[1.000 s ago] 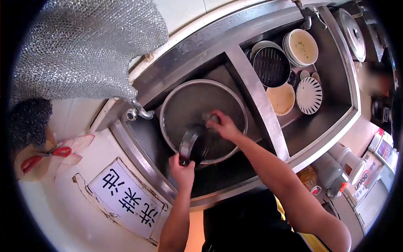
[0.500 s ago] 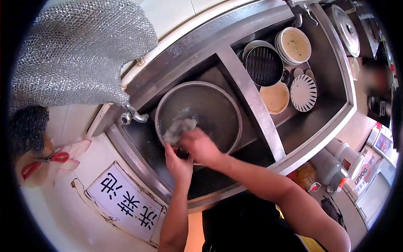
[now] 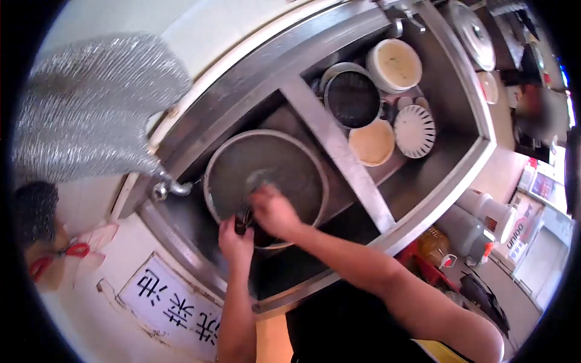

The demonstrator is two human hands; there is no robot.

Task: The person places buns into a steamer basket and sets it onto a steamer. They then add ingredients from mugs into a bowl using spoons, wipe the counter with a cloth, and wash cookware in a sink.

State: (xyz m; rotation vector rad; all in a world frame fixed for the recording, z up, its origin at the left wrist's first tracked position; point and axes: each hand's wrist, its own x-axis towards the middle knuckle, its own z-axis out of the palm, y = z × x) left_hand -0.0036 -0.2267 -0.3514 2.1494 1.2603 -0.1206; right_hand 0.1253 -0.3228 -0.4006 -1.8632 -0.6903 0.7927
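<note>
A large round metal basin (image 3: 321, 181) of murky water sits in the left sink compartment. At its near rim my left hand (image 3: 235, 237) is closed on a dark handle (image 3: 243, 219), whose far part is hidden by my other hand and blur. My right hand (image 3: 273, 212) is closed just beside it, over the water, fingers blurred; what it holds cannot be made out. A small splash (image 3: 260, 179) shows beyond its fingertips.
The right compartment holds stacked bowls (image 3: 396, 63), a black pan (image 3: 353, 98), a tan bowl (image 3: 371, 143) and a striped plate (image 3: 415, 132). A tap (image 3: 171, 189) stands at the left edge. Silver sheeting (image 3: 103, 109) hangs upper left. A blurred person (image 3: 535, 115) is at the far right.
My right hand has moved left, from over the basin's middle to beside my left hand. The view has shifted, and the sinks appear further left.
</note>
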